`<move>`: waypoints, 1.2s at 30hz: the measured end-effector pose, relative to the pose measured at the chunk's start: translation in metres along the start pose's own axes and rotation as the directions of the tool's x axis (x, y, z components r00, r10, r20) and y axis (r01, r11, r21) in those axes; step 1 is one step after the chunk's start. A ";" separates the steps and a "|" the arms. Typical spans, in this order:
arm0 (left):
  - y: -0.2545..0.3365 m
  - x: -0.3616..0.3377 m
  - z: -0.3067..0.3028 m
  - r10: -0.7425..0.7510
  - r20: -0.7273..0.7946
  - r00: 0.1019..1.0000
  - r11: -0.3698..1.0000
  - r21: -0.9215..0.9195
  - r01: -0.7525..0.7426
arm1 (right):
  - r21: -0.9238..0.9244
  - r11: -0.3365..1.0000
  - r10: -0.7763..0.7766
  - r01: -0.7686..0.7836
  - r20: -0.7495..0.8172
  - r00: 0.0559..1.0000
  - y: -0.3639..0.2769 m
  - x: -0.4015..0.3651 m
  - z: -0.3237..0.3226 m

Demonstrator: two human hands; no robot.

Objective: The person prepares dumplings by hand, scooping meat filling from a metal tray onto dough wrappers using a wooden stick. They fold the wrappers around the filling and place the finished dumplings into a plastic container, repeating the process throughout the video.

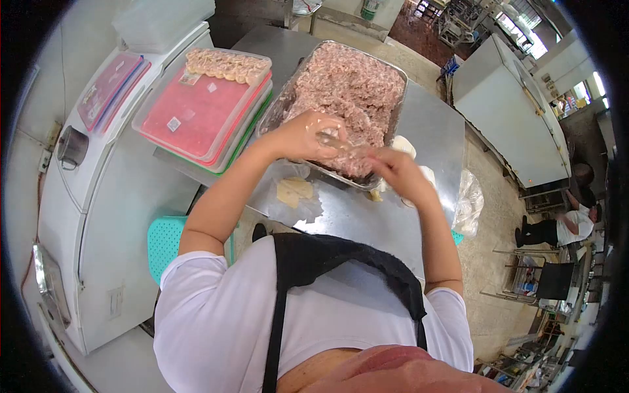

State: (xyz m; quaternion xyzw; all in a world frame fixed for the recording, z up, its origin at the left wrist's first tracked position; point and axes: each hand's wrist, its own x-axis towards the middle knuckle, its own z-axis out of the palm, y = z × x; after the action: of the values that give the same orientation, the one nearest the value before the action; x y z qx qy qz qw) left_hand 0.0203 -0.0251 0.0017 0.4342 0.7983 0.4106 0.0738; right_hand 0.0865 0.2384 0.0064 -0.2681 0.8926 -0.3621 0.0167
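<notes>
A large metal tray (398, 73) heaped with pinkish minced filling (347, 78) stands on the steel table. Over its near edge, my left hand (308, 136) curls its fingers round a small portion too blurred to make out fully. My right hand (398, 171) is just right of it, fingertips pinched at the same portion, what they grip unclear. Pale yellow wrappers (295, 191) lie on plastic before the tray. Round white pieces (403, 147) sit beside the tray's right side, partly behind my right hand.
Stacked lidded containers (196, 118) stand left of the tray, with a row of formed pieces (226, 65) on top. A white freezer (131, 216) is at the left, a teal basket (165, 242) below. At the far right is another person (576, 223), near a chair (555, 281).
</notes>
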 end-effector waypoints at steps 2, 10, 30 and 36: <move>-0.003 -0.017 -0.004 -0.014 -0.161 0.987 1.000 0.023 0.018 | -0.246 0.967 0.044 -0.063 -0.080 0.996 -0.044 0.009 -0.013; -0.018 -0.075 -0.070 0.052 -0.349 0.936 0.999 0.022 -0.047 | -0.398 0.917 -0.096 -0.014 -0.254 0.963 -0.117 0.059 0.025; -0.200 -0.188 -0.273 -0.291 -0.697 0.655 0.572 0.422 0.703 | 0.411 0.735 0.667 -0.539 -0.300 0.682 -0.077 -0.003 0.134; -0.244 -0.154 -0.283 -0.359 -0.542 0.760 0.563 0.523 0.639 | 0.582 0.645 0.733 -0.496 -0.288 0.616 -0.085 -0.021 0.149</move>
State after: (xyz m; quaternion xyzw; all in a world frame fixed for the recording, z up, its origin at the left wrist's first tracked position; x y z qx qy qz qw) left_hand -0.1746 -0.3782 -0.0263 0.0927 0.9796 0.1230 -0.1294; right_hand 0.1772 0.1032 -0.0512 0.1800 0.7919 -0.5828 -0.0272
